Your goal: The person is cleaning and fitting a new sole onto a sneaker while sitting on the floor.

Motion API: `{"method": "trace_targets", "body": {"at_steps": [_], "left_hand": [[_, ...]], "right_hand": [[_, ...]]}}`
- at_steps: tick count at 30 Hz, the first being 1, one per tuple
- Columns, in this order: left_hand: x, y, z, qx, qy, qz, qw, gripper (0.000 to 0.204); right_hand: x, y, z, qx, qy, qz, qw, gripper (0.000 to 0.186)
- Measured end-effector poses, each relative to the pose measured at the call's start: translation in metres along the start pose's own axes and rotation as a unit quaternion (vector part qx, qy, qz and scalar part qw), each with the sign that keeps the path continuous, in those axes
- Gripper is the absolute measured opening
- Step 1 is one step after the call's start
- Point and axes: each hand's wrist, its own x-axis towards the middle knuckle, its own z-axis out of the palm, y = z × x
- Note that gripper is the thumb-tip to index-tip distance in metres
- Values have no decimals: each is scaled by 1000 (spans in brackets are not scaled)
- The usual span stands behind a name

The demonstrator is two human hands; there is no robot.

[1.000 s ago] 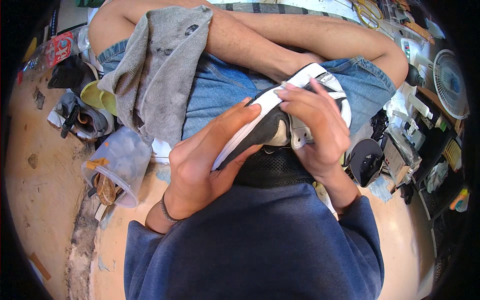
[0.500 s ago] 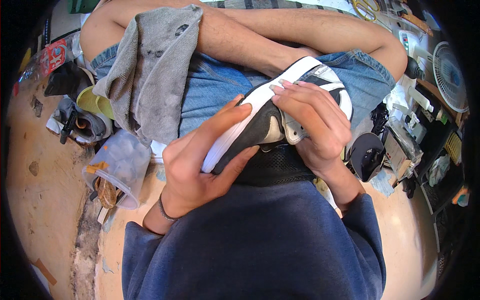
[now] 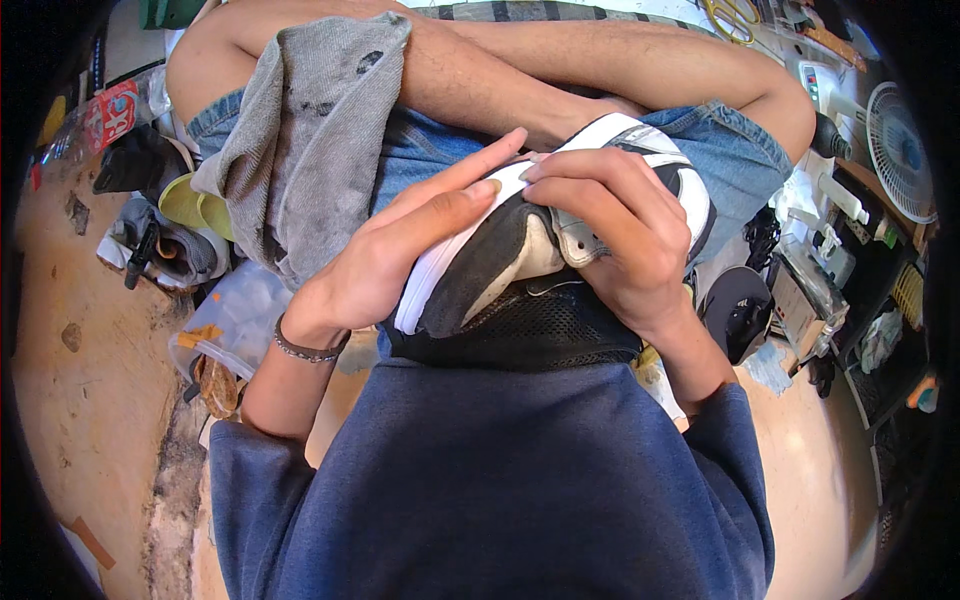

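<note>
A black and white sneaker (image 3: 462, 290) with a thick white sole lies tilted across my lap, its toe pointing down to the left. My left hand (image 3: 395, 235) grips it from the left side, the thumb pressed on the edge of the white sole and the index finger stretched out beyond it. From the right, my right hand (image 3: 630, 220) is wrapped over the upper, with bent fingertips resting at the sole's edge close to the left thumb. Most of the shoe's heel side is behind the right hand. Over my left thigh hangs a grey cloth (image 3: 310, 150) with dark stains.
To the left stand a translucent plastic tub (image 3: 235, 315), a pair of grey shoes (image 3: 180, 245) and a clear bottle (image 3: 105, 115) with a red label. At the right are a dark cap (image 3: 738, 310), a white fan (image 3: 900, 150) and a cluttered black rack (image 3: 875, 370).
My left hand has shifted up along the sole towards the right hand, its fingers straightening and its thumb now on the sole's edge. The sneaker has turned slightly, and the right fingers have slid left.
</note>
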Motion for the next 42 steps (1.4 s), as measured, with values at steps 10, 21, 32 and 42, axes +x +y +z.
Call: {"method": "trace_targets", "body": {"at_steps": [10,21,32,42], "left_hand": [[1,3,1,-18,3,-14,1000,52],[-7,3,13,118,39,19,992,48],[-11,9,34,287,23,116,951,86],[-19,23,28,397,11,118,910,82]], "right_hand": [[18,8,-16,26,-112,-17,993,30],[15,5,-10,40,-51,-9,998,23],[4,-4,-19,72,3,39,997,20],[-28,-11,5,50,103,47,992,18]]}}
